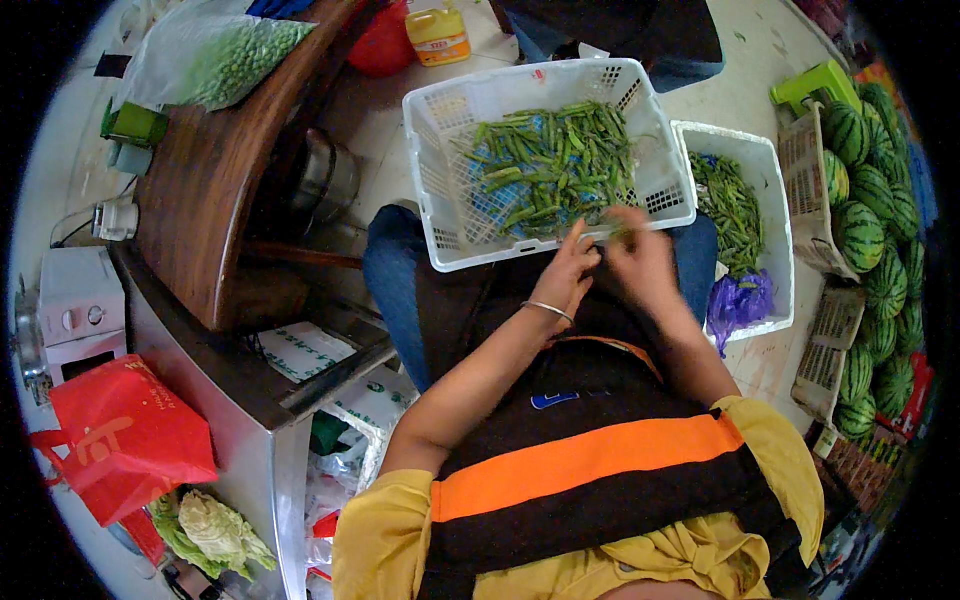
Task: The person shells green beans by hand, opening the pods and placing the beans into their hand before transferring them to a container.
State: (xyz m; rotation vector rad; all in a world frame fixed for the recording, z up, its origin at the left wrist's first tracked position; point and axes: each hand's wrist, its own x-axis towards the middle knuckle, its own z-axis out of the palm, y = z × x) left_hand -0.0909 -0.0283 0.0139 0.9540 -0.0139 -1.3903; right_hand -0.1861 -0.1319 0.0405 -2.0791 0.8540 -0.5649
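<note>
A white plastic basket (480,259) rests across the person's knees, with many green pea pods (562,157) spread inside. At its near edge my left hand (570,266), with a silver bangle on the wrist, has its fingers bent; whether it holds something cannot be told. Close beside it on the right, my right hand (637,251) is blurred over the basket's rim, and a bit of green shows near its fingertips. A white foam box (784,225) stands to the right of the basket, holding more green pods (731,217) and a purple plastic bag (742,300).
At left is a brown wooden table (202,187) with a clear bag of green peas (240,64). Beyond the basket are a yellow jug (439,37) and another person's leg (686,75). Watermelons (859,236) fill crates at right. A red bag (142,435) and cabbage (221,529) lie lower left.
</note>
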